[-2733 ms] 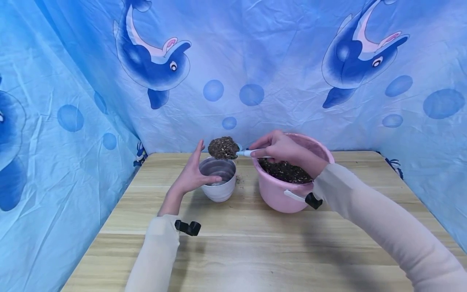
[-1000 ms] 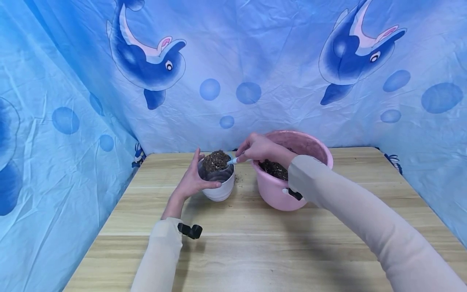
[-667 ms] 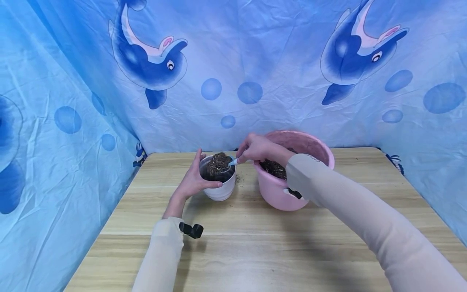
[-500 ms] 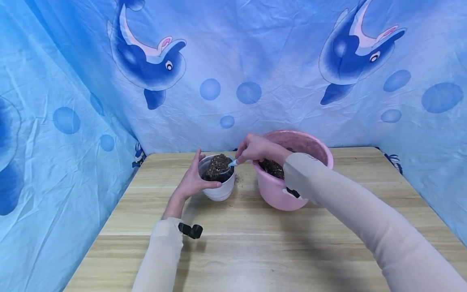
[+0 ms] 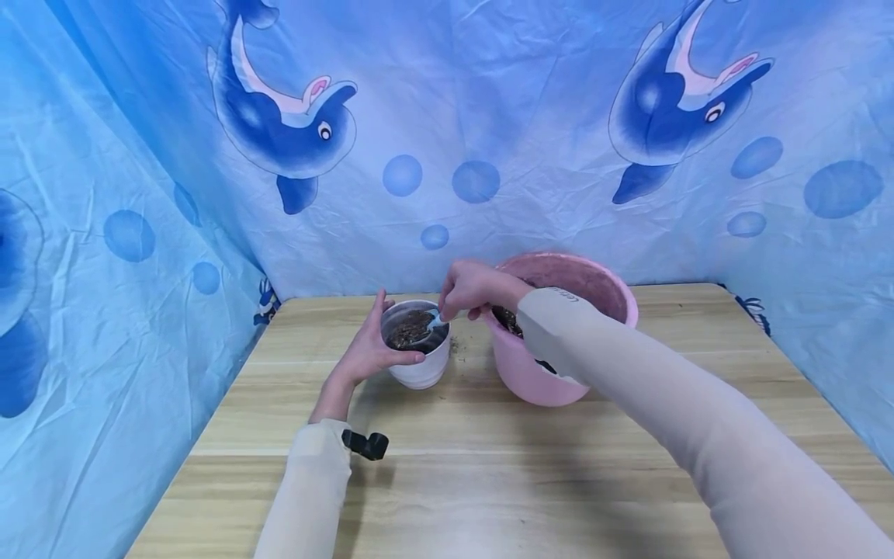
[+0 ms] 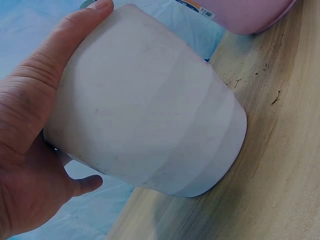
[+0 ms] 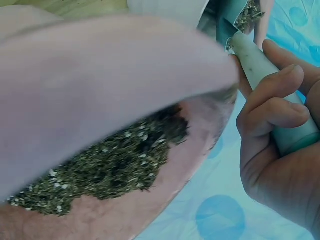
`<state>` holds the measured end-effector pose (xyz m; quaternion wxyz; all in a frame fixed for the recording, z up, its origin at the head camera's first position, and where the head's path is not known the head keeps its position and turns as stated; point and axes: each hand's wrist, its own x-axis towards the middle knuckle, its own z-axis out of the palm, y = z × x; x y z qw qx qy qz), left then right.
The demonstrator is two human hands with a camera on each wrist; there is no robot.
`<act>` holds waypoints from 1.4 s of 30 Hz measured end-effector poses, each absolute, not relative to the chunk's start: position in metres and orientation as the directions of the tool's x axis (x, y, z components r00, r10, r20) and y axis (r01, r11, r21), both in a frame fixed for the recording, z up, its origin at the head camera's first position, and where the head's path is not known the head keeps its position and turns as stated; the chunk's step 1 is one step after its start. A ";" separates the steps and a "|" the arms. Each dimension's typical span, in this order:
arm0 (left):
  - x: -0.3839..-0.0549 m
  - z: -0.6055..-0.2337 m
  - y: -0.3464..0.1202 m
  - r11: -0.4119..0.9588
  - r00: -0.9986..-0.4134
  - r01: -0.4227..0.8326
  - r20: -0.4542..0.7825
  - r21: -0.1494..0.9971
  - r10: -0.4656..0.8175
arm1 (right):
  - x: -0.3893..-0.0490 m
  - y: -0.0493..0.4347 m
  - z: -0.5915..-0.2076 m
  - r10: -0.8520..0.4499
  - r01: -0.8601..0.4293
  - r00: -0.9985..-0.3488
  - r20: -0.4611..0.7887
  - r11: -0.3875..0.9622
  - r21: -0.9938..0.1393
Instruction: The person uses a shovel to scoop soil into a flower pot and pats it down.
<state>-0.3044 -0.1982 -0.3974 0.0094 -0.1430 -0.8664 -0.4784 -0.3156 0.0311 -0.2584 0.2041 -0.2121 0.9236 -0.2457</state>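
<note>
A white flowerpot (image 5: 421,377) stands on the wooden table, dark soil (image 5: 407,331) inside it. My left hand (image 5: 368,349) holds the pot at its rim, thumb along the near wall and fingers round the far side. In the left wrist view the pot's ridged white wall (image 6: 150,100) fills the middle. My right hand (image 5: 469,288) grips a small garden trowel (image 5: 436,320) by its pale blue-green handle (image 7: 257,67). The trowel's blade dips into the pot at the right side, with some soil on it in the right wrist view.
Right of the pot stands a pink bucket (image 5: 531,380) holding dark soil with white specks (image 7: 125,170); my right forearm passes over it. A few crumbs of soil (image 5: 455,344) lie on the table (image 5: 447,481). A blue dolphin-print curtain (image 5: 531,116) hangs behind.
The trowel, heaped with soil above the pot earlier, has come down and tipped, and the soil now lies in the pot. My right hand has shifted left; the left hand stays on the pot.
</note>
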 end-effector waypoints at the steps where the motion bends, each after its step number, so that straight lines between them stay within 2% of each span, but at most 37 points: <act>1: -0.304 -0.398 -0.198 0.498 -0.959 0.254 0.152 0.829 0.238 | -0.315 0.029 -0.258 -0.492 -0.296 -0.827 -0.273 0.793 -0.533; 11: -0.306 -0.400 -0.200 0.504 -0.963 0.236 0.131 0.831 0.234 | -0.317 0.024 -0.252 -0.469 -0.280 -0.830 -0.302 0.819 -0.501; 35: -0.307 -0.398 -0.198 0.535 -0.960 0.253 0.143 0.806 0.239 | -0.302 0.039 -0.197 -0.484 -0.287 -0.805 -0.342 0.823 -0.490; 42: -0.305 -0.397 -0.200 0.535 -0.962 0.241 0.126 0.810 0.242 | -0.298 0.045 -0.196 -0.495 -0.264 -0.806 -0.326 0.792 -0.550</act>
